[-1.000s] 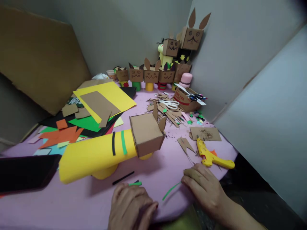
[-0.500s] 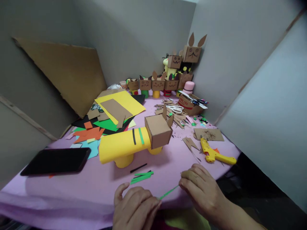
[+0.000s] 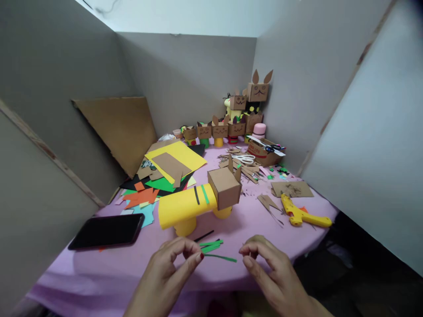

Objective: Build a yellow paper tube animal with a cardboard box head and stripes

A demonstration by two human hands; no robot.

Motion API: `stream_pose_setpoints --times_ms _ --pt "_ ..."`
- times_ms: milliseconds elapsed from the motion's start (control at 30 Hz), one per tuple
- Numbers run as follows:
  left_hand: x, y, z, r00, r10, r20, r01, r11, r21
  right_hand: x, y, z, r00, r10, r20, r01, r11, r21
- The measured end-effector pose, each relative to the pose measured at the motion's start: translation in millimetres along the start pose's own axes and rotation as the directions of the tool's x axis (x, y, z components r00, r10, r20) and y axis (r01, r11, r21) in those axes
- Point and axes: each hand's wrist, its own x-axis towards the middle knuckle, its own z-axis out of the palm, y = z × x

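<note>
Between the thumb and fingertips of my left hand (image 3: pixel 173 268) is one end of a thin green paper strip (image 3: pixel 224 258), whose free end points right. My right hand (image 3: pixel 272 270) is just beyond that end, fingers curled, with a small gap between thumb and fingers and nothing visible in them. Behind the left fingertips lie several loose green strips (image 3: pixel 211 246) and a black strip (image 3: pixel 205 235). Past them stands a yellow paper animal body (image 3: pixel 181 204) on rolled legs, with one black and one green band and a cardboard box head (image 3: pixel 225 187) with pointed ears.
A phone (image 3: pixel 107 230) lies left, near coloured paper sheets (image 3: pixel 194 160). To the right are a yellow glue gun (image 3: pixel 304 215) and a cardboard piece (image 3: pixel 292 189). White scissors (image 3: pixel 244 158) rest on scraps; finished box-headed figures (image 3: pixel 220 130) line the back.
My hands have risen from the table edge and turned. The right hand has let go of the green strip, which stays in my left fingers. The camera view has tilted up.
</note>
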Motion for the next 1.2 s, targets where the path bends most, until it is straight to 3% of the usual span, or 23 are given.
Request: stream_pose_setpoints --times_ms 500,633,733,833,1000,1200 --pt "-2.5 3.0 -14.0 0.997 -0.044 0.068 0.041 0.998 0.046 -1.3 -11.1 12.7 0.993 0.025 0.118 -0.022 1.0 -0.022" --pt "-1.9 3.3 -17.5 0.996 -0.033 0.077 0.033 0.999 -0.007 0.8 -10.7 19.3 0.981 0.108 0.162 -0.117 0.992 0.046" --pt "3.8 4.8 -25.5 0.999 -0.019 0.042 0.021 0.999 -0.046 8.8 -14.2 30.1 0.939 0.266 0.218 -0.304 0.938 0.164" --pt "15.9 5.4 -38.8 1.0 -0.007 -0.009 0.007 0.999 -0.046 25.2 -22.2 45.3 0.898 0.382 0.219 -0.438 0.83 0.346" --pt "44.6 5.7 -63.3 0.997 -0.079 -0.005 0.078 0.992 -0.103 61.2 -36.7 71.0 0.878 0.466 0.105 -0.434 0.685 0.586" --pt "81.6 3.5 -77.1 0.992 -0.116 0.057 0.125 0.976 -0.179 87.5 -36.8 91.0 0.855 0.518 0.023 -0.414 0.655 0.633"
